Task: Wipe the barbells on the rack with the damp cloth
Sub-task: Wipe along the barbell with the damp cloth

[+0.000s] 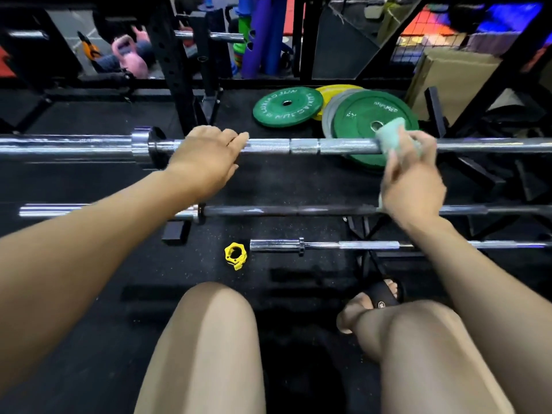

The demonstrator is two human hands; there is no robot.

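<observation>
- Three steel barbells show on the low black rack: the top chrome barbell [304,145] across mid-frame, a darker grey barbell [298,210] below it, and a shorter chrome barbell [370,245] nearest my knees.
- I see the pale green damp cloth [391,134] wrapped over the top chrome barbell, right of its centre, with my right hand [413,177] curled round it, pinching cloth against the shaft.
- My left hand [206,158] lies on the same bar near the collar, fingers mostly straight and laid over the shaft; it steadies the bar and holds nothing.
- Risk, as I judge it: the bar may roll in its cradle under a hard stroke, since the left hand only rests on it. A loose tail of cloth hangs toward the darker grey barbell and could snag there.
- Risk: the knurled sections may drag the cloth out of the pinch if pressure is uneven.
- Risk: the yellow plastic collar clip [235,254] lies on the black rubber floor [119,264] close to my feet; a slip is possible when I shift.
- Hidden: the right ends of all three bars run out of frame, so I cannot tell how much remains unwiped.
- Hard to read: the right hand is blurred; its fingertips and the rack's supports are not clear. Green bumper plates [373,115] lie behind the bar.
</observation>
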